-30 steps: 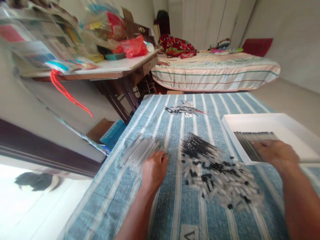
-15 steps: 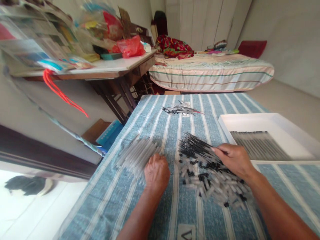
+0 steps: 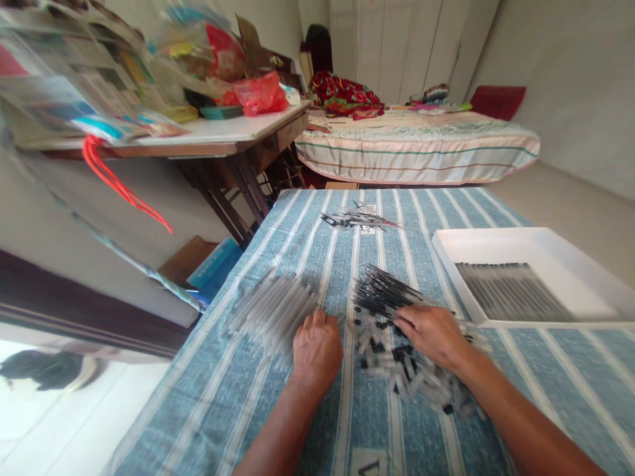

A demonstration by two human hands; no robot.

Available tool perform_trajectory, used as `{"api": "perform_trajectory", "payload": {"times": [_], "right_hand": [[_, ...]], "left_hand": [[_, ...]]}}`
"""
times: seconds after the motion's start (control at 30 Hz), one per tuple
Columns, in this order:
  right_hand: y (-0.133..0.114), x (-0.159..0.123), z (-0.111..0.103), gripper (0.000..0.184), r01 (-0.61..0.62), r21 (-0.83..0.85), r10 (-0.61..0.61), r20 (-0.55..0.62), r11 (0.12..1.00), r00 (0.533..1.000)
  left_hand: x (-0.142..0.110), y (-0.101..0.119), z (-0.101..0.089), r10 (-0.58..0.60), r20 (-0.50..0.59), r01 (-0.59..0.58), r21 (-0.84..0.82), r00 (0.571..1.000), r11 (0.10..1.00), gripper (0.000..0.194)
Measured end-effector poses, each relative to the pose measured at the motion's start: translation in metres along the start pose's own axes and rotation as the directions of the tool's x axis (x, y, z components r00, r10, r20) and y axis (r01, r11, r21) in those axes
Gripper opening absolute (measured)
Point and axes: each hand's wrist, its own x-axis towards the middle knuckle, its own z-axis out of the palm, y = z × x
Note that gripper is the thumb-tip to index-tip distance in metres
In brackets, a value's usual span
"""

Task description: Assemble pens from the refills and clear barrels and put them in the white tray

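Observation:
My left hand (image 3: 318, 350) is closed at the right edge of a pile of clear grey pen barrels (image 3: 275, 311). Whatever its curled fingers hold is hidden from view. My right hand (image 3: 436, 334) reaches over a heap of pen caps (image 3: 411, 377), clear with black parts. Its thumb and fingers are drawn together at the near end of a bundle of black pen refills (image 3: 381, 287). What lies between those fingertips cannot be made out. Part of the cap heap is covered by this hand and wrist.
At the right stands a white box (image 3: 550, 251) with a row of pens (image 3: 510, 291) inside. Farther back on the striped tablecloth (image 3: 292, 225) lies a small pile of thin parts (image 3: 357, 218). A cluttered side table (image 3: 208, 142) stands left, a bed (image 3: 421, 145) behind.
My right hand has moved left and slightly down, from beside the box to the caps and the refills' near ends. The left hand has shifted slightly to the right and down, still closed.

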Motion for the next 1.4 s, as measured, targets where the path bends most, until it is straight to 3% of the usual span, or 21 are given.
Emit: {"api": "perform_trajectory", "payload": {"times": [0.17,0.27,0.43,0.53,0.67,0.7,0.77,1.07,1.4], "right_hand": [[-0.003,0.001,-0.002,0.027,0.007,-0.026,-0.006,0.035,1.000,0.999],[-0.003,-0.001,-0.002,0.026,0.004,-0.017,-0.004,0.034,1.000,0.999],[0.002,-0.001,0.003,0.026,-0.008,-0.020,0.008,0.018,1.000,1.000],[0.003,0.000,0.005,0.026,-0.029,-0.040,0.030,0.018,0.999,0.999],[0.000,0.003,0.004,0.026,-0.076,-0.095,0.080,0.040,0.993,0.996],[-0.001,0.003,0.003,0.026,-0.082,-0.109,0.088,0.051,0.991,0.995],[-0.003,0.004,0.002,0.025,-0.085,-0.130,0.095,0.073,0.988,0.993],[-0.003,0.004,0.005,0.024,-0.071,-0.134,0.079,0.054,0.988,0.995],[-0.003,0.003,0.002,0.023,-0.098,-0.126,0.104,0.042,0.987,0.994]], "left_hand": [[-0.001,-0.001,-0.002,-0.002,-0.021,0.001,-0.044,1.000,0.999,0.023],[-0.002,-0.002,-0.004,-0.022,-0.112,0.012,-0.089,0.994,0.996,0.019],[0.002,-0.006,0.000,-0.079,-0.274,-0.052,-0.439,0.959,0.897,0.015],[0.004,-0.007,0.004,-0.155,-0.201,-0.041,-0.725,0.967,0.688,0.010],[0.003,-0.002,0.003,-0.128,0.024,0.050,-0.979,0.991,0.200,0.017],[0.003,0.000,0.002,-0.114,0.045,0.059,-0.991,0.992,0.121,0.019],[0.002,0.003,0.000,-0.099,0.059,0.064,-0.997,0.993,0.048,0.020],[0.000,0.005,-0.002,-0.078,0.113,0.115,-0.993,0.991,0.025,0.014],[-0.001,0.005,-0.007,-0.078,0.158,0.163,-0.984,0.984,0.065,0.012]]}}
